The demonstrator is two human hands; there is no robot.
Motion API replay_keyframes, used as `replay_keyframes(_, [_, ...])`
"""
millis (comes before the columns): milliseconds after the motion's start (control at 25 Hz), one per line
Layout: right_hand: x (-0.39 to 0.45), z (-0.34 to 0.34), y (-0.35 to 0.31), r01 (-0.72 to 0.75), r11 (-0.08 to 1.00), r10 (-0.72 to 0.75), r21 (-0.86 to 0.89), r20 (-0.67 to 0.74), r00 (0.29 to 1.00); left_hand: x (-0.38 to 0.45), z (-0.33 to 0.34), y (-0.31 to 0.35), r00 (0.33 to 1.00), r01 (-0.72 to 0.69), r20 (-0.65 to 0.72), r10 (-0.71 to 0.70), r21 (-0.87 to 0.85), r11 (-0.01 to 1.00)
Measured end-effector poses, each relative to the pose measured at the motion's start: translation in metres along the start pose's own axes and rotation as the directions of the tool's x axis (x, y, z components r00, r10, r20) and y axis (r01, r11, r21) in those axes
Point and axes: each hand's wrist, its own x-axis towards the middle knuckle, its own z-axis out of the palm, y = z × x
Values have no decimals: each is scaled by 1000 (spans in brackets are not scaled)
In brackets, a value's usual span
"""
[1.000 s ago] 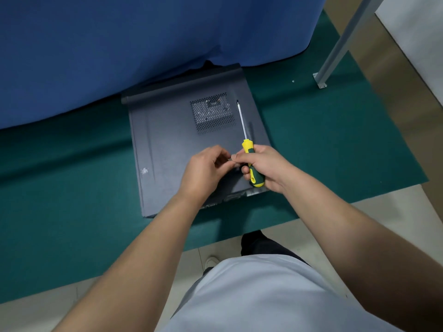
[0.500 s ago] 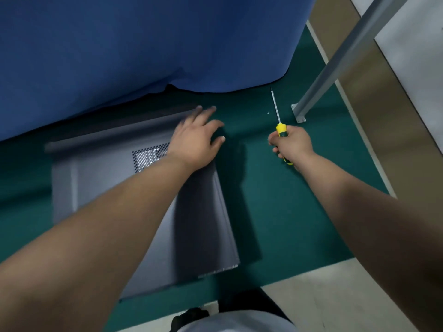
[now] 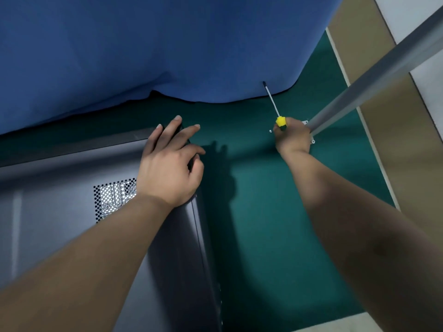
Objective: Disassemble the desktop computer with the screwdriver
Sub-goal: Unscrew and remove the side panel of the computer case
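1. the left grip (image 3: 169,164) lies flat on the far right corner of the desktop computer (image 3: 72,236), fingers nearly straight and spread over the top edge, pressing and not curled round anything.
2. the right grip (image 3: 291,137) is clenched round the yellow-and-green handle of the screwdriver (image 3: 275,111), whose shaft points up and away from it toward the blue curtain (image 3: 143,44).
3. the step in hand looks like setting a loosened screw aside: a small screw (image 3: 270,131) lies on the green worktop (image 3: 263,212) just left of the right grip. whether that grip also pinches anything small cannot be told.
4. to do it well, park screws together in one spot clear of the case, so they cannot roll under the panel or off the worktop edge.
5. keep the screwdriver tip pointed away from the left grip while it travels back.
6. the left grip should keep flat pressure on the case so it does not slide on the mat when the panel is pushed.
7. the computer lies on its side beneath the left grip and stretches toward the person and to that grip's left; its vent grille (image 3: 112,200) sits just behind the left wrist.
8. from the right grip the case is well apart, across bare mat to its left; a metal post (image 3: 371,75) and its foot stand just to that grip's right.
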Motion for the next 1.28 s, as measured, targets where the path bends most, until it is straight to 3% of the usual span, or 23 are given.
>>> replay_keyframes(440, [2, 1, 1, 195, 971, -187, -142, 68, 980, 1, -1, 3, 1000, -6, -25, 6, 11, 1000])
replay_keyframes(680, [4, 4, -5, 232, 958, -231, -166, 24, 973, 2, -4, 4, 1000, 7, -6, -7, 9, 1000])
replay_keyframes(840, [11, 3, -7, 196, 970, -204, -141, -43, 978, 1, -4, 4, 1000, 6, -6, -6, 8, 1000])
replay_keyframes(1080, [3, 7, -1, 164, 986, -165, -25, -23, 986, 1, -4, 3, 1000, 3, -13, -3, 1, 1000])
replay_keyframes(1280, [-27, -3, -9, 131, 987, -118, 96, -125, 985, 1, -3, 2, 1000, 5, -16, -5, 0, 1000])
